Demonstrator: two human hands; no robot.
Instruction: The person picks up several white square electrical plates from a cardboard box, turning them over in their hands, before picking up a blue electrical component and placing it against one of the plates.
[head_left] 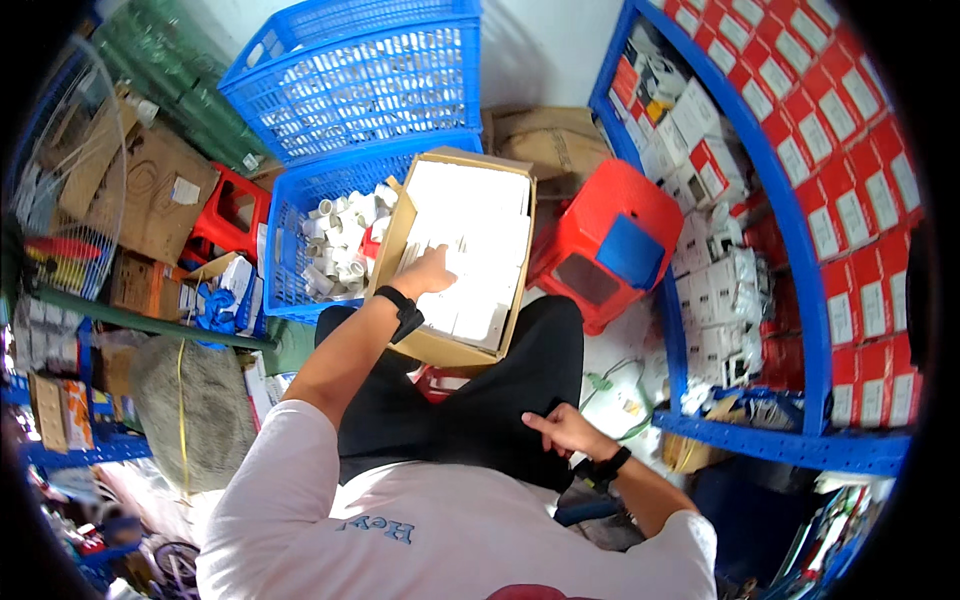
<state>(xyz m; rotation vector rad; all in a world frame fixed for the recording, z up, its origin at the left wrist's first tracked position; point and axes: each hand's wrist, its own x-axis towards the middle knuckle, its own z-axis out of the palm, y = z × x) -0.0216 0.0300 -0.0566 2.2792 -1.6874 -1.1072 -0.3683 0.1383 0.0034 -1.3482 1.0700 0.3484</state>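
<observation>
Cardboard box (515,250) of white packets | left hand (430,272) inside, grip unclear | right hand (560,430) loosely open, thigh

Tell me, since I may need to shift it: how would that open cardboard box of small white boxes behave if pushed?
The cardboard box looks tightly packed with white boxes, so probably heavy, sliding rather than tipping. Its open flaps likely flex if grabbed. The left hand rests on the contents.

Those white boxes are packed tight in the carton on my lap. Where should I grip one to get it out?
Probably pinch the top edge of a white box at the near end, coming from straight above: the boxes sit packed upright in the cardboard carton, so only their tops are exposed. The left hand already rests there.
</observation>
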